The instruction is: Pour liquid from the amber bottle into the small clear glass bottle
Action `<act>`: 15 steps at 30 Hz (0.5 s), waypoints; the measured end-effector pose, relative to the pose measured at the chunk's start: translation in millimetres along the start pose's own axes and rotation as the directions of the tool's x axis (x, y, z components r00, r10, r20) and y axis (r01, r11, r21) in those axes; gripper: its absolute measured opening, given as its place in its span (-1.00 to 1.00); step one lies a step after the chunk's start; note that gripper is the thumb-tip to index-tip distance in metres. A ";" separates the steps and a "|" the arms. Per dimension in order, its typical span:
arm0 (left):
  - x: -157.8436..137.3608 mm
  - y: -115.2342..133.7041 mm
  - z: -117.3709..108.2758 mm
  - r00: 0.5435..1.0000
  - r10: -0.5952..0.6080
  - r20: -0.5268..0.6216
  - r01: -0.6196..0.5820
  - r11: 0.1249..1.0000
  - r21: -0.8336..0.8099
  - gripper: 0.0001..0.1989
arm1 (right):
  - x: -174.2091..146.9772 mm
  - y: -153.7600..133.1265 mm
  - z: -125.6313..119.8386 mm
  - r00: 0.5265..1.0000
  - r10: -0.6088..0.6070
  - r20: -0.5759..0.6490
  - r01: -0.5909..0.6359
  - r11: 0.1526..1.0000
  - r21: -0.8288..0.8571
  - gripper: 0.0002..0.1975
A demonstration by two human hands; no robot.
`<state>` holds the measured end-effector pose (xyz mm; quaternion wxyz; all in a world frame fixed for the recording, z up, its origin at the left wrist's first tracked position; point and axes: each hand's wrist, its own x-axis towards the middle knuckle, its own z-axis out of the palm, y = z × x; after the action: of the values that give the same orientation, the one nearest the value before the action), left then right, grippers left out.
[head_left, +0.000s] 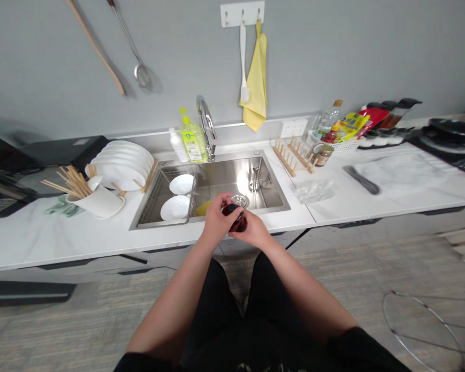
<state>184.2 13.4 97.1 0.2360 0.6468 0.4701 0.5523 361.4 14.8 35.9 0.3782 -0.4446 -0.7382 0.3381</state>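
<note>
At the centre of the frame, just before the front rim of the sink (273,209), the left hand (217,221) and right hand (253,229) are together, closed around a small dark-red jar (238,224) with a black top (233,207). Sound handling would likely keep the right hand's support firm and the jar upright. Labels: printing on the yellow-green bottle (194,140), upper centre-left, and yellow packet (352,126), upper right, is too blurred to read; no brand is legible.

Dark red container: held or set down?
Held: left hand and right hand grasp the container between them. Sealed or not: cannot tell.
</note>
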 end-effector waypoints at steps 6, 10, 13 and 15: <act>2.5 22.6 -13.0 0.968 0.222 0.115 -0.249 0.899 0.360 -0.84 | 1.2 0.8 1.8 1.000 -0.017 -0.012 0.016 0.999 -0.037 -0.26; -0.9 25.9 -24.0 0.950 0.245 0.196 -0.302 0.885 0.355 -0.83 | 1.1 1.1 1.5 0.999 -0.036 -0.006 0.036 0.999 -0.029 -0.24; 1.4 25.5 -23.9 0.975 0.197 0.106 -0.223 0.904 0.365 -0.90 | 0.7 1.2 1.5 1.000 -0.012 -0.009 0.012 0.999 -0.032 -0.31; 4.7 25.8 -23.3 0.985 0.170 0.015 -0.164 0.913 0.373 -0.80 | 0.2 1.3 1.1 1.000 -0.001 -0.005 0.001 1.000 -0.026 -0.31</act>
<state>171.2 1.0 127.2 0.0566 0.7127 0.5116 0.4765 361.0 15.3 34.3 0.3746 -0.4499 -0.7418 0.3271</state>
